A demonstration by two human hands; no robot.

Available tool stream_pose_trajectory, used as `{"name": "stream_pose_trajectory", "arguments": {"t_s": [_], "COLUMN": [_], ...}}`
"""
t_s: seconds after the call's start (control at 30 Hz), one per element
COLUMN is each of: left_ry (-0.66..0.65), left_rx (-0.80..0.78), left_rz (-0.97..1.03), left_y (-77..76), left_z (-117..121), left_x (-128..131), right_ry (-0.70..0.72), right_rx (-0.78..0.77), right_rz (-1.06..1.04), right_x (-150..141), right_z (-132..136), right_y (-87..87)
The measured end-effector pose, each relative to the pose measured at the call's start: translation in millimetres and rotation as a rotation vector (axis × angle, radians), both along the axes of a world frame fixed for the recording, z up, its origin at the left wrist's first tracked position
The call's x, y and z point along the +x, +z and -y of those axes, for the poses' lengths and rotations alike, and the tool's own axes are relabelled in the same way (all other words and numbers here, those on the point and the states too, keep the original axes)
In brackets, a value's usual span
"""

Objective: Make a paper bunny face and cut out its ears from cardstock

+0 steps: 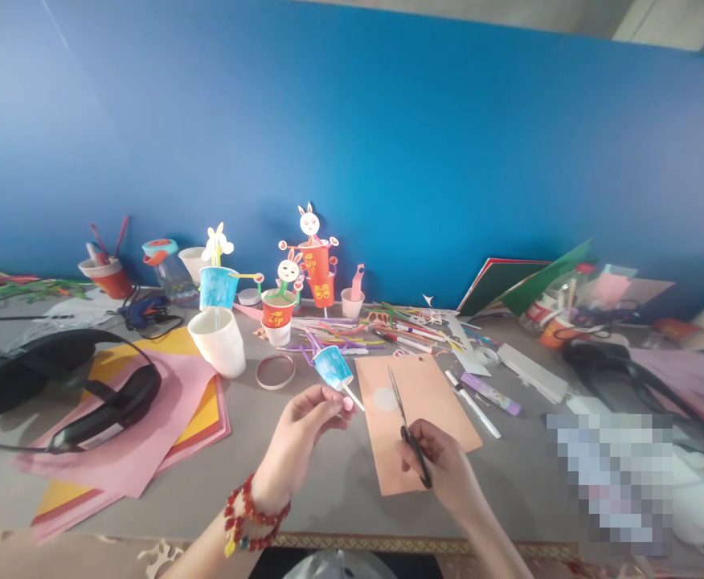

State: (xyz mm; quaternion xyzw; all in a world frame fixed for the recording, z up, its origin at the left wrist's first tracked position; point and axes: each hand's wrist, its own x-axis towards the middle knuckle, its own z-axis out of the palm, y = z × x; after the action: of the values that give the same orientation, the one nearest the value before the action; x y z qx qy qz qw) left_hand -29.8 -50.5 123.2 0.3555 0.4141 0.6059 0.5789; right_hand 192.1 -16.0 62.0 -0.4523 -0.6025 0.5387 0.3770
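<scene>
My left hand [313, 422], with a red bead bracelet on its wrist, is closed in a pinch on a small pink paper piece [349, 404]. Just beyond those fingertips a small blue-painted paper cup [333, 366] lies tilted on the table, a white stick [354, 397] coming out of its near end. In my right hand [440, 458] are black-handled scissors [401, 406], their blades pointing away from me and looking nearly closed. Beneath the scissors lies a sheet of orange paper [442, 410], with a pale round disc [384, 399] on it.
Paper-cup rabbit figures [278, 310] stand at the back, left of scattered pens and craft strips [400, 330]. A white cup stack [223, 342] and a tape ring [276, 371] sit left of centre. Headphones [104, 394] rest on coloured paper. A purple glue stick [490, 393] lies right.
</scene>
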Motion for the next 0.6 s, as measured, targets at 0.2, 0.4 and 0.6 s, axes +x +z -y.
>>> {"name": "stream_pose_trajectory", "arguments": {"t_s": [0.2, 0.4, 0.6], "left_ry": [0.029, 0.041, 0.054], "left_rx": [0.057, 0.128, 0.229], "left_rz": [-0.482, -0.929, -1.052], "left_y": [-5.6, -30.6, -41.4], "left_z": [-8, -17, -20], "left_x": [-5, -22, -27], "right_ry": [-0.004, 0.000, -0.026], "right_rx": [0.074, 0.134, 0.137], "right_rz": [0.201, 0.251, 0.346], "right_x": [10, 10, 11], "right_z": [1, 2, 0], "right_y": [-9.5, -23.5, -23.4]}}
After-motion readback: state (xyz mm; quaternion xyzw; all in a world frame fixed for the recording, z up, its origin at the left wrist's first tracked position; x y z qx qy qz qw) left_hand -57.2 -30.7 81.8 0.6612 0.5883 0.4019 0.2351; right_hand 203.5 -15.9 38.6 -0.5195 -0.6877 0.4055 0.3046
